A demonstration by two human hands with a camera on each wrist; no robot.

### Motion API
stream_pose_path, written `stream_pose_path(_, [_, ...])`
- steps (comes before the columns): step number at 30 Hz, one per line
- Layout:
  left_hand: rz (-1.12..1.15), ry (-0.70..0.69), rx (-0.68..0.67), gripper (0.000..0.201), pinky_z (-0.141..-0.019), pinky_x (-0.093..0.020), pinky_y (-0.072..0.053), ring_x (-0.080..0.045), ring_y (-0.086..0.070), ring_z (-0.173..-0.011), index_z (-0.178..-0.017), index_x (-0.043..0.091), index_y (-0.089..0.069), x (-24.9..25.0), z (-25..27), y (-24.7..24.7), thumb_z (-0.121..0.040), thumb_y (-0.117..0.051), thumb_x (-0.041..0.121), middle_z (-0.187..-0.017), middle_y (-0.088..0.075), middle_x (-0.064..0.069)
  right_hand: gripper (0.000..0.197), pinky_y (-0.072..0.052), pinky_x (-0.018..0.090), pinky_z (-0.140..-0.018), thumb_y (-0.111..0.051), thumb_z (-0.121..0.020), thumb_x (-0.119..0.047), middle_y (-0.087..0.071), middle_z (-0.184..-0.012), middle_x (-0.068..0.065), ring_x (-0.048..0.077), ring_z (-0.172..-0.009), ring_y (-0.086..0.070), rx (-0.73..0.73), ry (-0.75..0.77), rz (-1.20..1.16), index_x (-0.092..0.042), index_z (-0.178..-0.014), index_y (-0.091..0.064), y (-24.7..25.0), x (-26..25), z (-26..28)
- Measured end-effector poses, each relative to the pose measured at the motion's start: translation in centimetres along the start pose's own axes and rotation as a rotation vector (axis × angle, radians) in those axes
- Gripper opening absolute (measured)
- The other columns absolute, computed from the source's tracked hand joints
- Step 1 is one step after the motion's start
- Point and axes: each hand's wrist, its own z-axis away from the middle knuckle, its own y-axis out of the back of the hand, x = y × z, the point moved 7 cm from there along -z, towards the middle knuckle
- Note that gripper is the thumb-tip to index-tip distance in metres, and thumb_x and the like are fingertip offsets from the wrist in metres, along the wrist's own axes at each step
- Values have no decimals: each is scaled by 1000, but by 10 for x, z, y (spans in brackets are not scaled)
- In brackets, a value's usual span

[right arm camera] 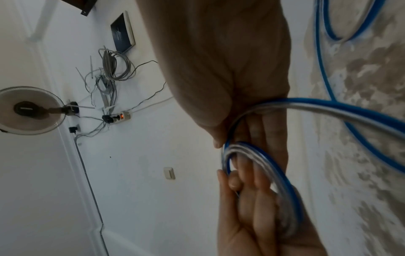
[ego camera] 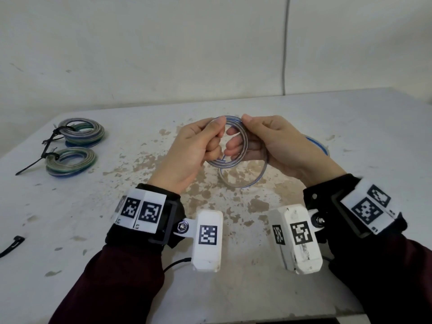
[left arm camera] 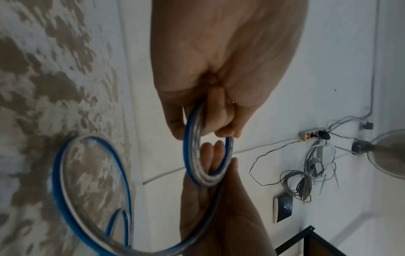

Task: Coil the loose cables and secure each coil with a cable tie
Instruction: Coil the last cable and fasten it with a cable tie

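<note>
I hold a small coil of clear, blue-striped cable point(ego camera: 228, 164) in the air between both hands, above the middle of the table. My left hand point(ego camera: 216, 134) pinches the coil's left side between the thumb and curled fingers. My right hand point(ego camera: 238, 132) grips the right side, thumb on top and fingers passed through the ring. A loose loop point(ego camera: 243, 183) of the same cable hangs below down to the table, and more of it trails right point(ego camera: 318, 146). The left wrist view shows the coil point(left arm camera: 188, 155) under my left hand point(left arm camera: 206, 133). The right wrist view shows the coil point(right arm camera: 274, 169) under my right hand point(right arm camera: 236, 138).
Two coils, each with a black tie on it point(ego camera: 81, 134) point(ego camera: 70, 162), lie at the table's far left. A spare black cable tie point(ego camera: 11, 245) lies near the front left edge. The white table point(ego camera: 350, 118) has flaked paint and backs onto a wall.
</note>
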Motion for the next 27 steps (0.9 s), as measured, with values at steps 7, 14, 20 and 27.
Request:
stream_pose_path(7, [120,-2,49,34,-50,-25,-15,-7,-16,-41,-71,11,-45,-2,0,-3,-102,-38,24,-46,-20,10,38,-57,28,-77,-37,-101,-26,-73,-83,11,18,-81,-70,-44,-36,-12,-1,-95,-65,1,1,3])
stream_pose_path(14, [331,4,38,34,-61,-25,-26,-9,-29,-47,-73,12,-44,-4,-3,-2,-102,-34,25,-52,-29,6,43,-50,20,-70,-33,-103,-30,-51,-53,2,17,-65,-57,34,29,-61,-9,-69,-49,-7,1,-1])
stream_pose_path(20, [319,165,-161,28,-51,-24,-40,-16,-40,-47,-71,7,-48,-4,6,-20,-93,-38,22,-54,-34,-4,43,-34,22,-56,-36,-102,-31,-23,-49,-4,17,-53,-30,63,27,46,-15,-62,-37,1,0,0])
stream_pose_path(27, [107,21,-92,35,-48,-20,-19,-8,-20,-45,-74,10,-46,1,4,-12,-103,-32,25,-50,-23,8,36,-49,27,-62,-41,-99,-37,-37,-49,-3,14,-53,-45,56,-41,-34,-11,-77,-52,-3,4,1])
